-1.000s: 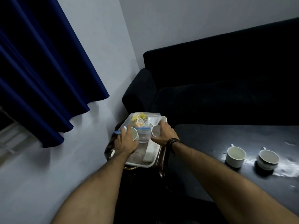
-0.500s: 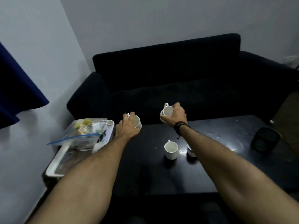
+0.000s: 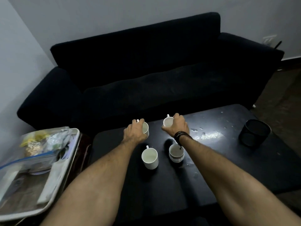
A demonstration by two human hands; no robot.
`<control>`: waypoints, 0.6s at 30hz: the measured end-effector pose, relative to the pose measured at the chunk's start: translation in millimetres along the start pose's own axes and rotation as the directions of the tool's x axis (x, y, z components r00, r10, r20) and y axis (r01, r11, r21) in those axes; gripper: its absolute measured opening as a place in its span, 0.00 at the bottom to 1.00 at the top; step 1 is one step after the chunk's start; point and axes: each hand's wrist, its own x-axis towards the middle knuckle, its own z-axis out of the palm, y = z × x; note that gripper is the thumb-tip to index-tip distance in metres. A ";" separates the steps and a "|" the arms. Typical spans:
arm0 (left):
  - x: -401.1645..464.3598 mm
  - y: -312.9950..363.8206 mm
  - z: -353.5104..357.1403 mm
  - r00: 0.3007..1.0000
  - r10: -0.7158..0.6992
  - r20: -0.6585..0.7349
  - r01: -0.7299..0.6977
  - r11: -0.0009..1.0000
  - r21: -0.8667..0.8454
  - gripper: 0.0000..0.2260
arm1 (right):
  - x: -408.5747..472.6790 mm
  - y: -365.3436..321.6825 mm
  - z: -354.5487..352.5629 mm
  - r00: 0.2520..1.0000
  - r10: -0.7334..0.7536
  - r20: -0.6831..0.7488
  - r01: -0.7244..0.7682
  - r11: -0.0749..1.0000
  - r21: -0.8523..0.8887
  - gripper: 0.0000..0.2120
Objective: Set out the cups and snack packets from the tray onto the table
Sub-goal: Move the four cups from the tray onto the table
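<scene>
We see a dark, glossy bench [image 3: 211, 160] across the lower centre and right of the frame, its top smeared with pale marks and a bright glare patch right of centre. Behind it, filling the upper half, a black sofa [image 3: 146, 70] stands against a pale wall [image 3: 114, 12]. A black mesh cup-shaped holder [image 3: 254, 132] sits on the bench at right.

Left hand [image 3: 135, 133], centre frame, is closed around a white cup [image 3: 145, 128]; right hand [image 3: 177, 125], just right of it, is closed around a second white cup [image 3: 168, 121]. Both cups are low over the far part of the bench; we cannot tell whether they touch it. A dark wristband [image 3: 180, 136] circles the right wrist.

Below the hands, two more white cups stand on the bench: a straight mug [image 3: 150, 158] and, to its right, a rounder cup [image 3: 176, 154] partly behind the right forearm.

At lower left, beside the bench, a light-rimmed tray [image 3: 48, 190] carries clear zip bags of snack packets [image 3: 37, 144]; details there are blurred.
</scene>
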 end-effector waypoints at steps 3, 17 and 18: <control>10.2 7.2 16.7 0.999 0.012 0.043 -0.012 1.000 0.004 0.23 | 7.2 8.7 17.5 0.999 0.017 0.032 -0.016 0.999 -0.046 0.33; 10.6 7.1 49.4 0.986 -0.014 0.167 0.014 1.000 -0.002 0.30 | 8.1 26.7 44.4 0.994 0.072 0.082 -0.062 0.991 -0.116 0.36; 10.9 7.2 49.9 0.986 -0.008 0.165 0.009 1.000 -0.003 0.31 | 8.1 26.2 45.1 0.994 0.073 0.086 -0.063 0.991 -0.116 0.36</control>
